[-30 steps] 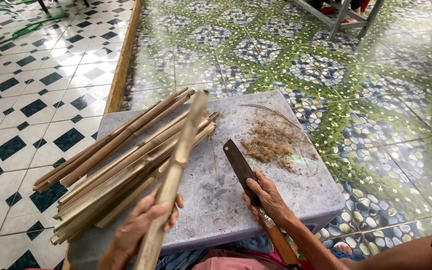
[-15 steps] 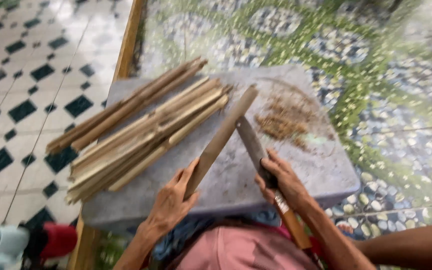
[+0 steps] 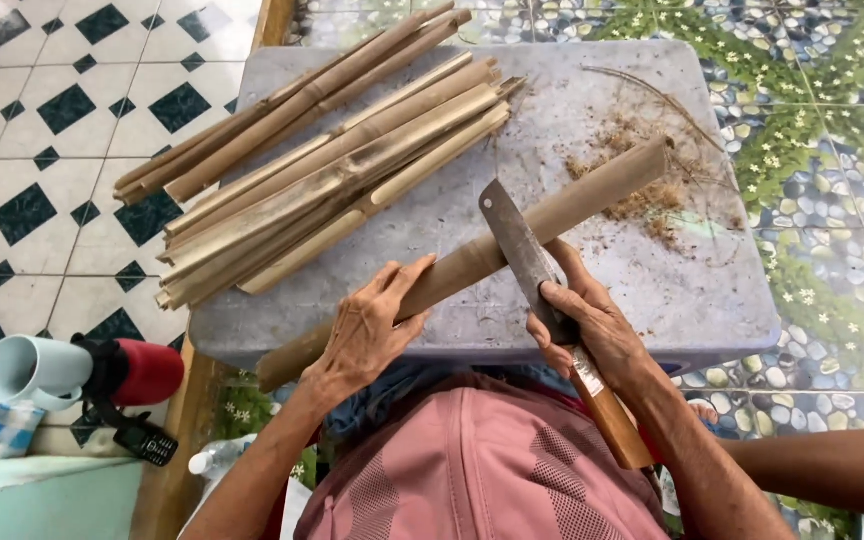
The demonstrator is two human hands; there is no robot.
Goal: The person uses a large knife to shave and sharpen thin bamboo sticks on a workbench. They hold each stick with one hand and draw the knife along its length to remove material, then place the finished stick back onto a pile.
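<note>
kneeling or sitting at a low grey slab (image 3: pixel 652 300), the person held one bamboo length (image 3: pixel 552 215) slantwise across it, far end up near a scatter of brown shavings (image 3: pixel 642 190), near end running off the slab's front edge toward the body.

left hand (image 3: pixel 367 335) lay over the lower part of the bamboo length, fingers closed around it from above, thumb side toward the blade. right hand (image 3: pixel 587 325) was clamped on a cleaver-like knife (image 3: pixel 522 250) just where blade meets wooden handle, fingers wrapped tight; the blade's flat rested against the bamboo near its middle. the handle's butt stuck out past the wrist.

pile of split bamboo strips (image 3: pixel 332 170) lay on the slab's left half, apart from the piece in hand. a pale cup (image 3: pixel 27 370) and a red flask (image 3: pixel 142 370) sat on the patterned tile floor (image 3: pixel 42 150) at lower left.

judgement on handling: the bamboo length looked stiff, hollow and fairly light, smooth-skinned, so likely to roll or slip on the slab. best held low, well clear of the blade, pressed down against the stone. split edges would probably be sharp and splintery.
</note>
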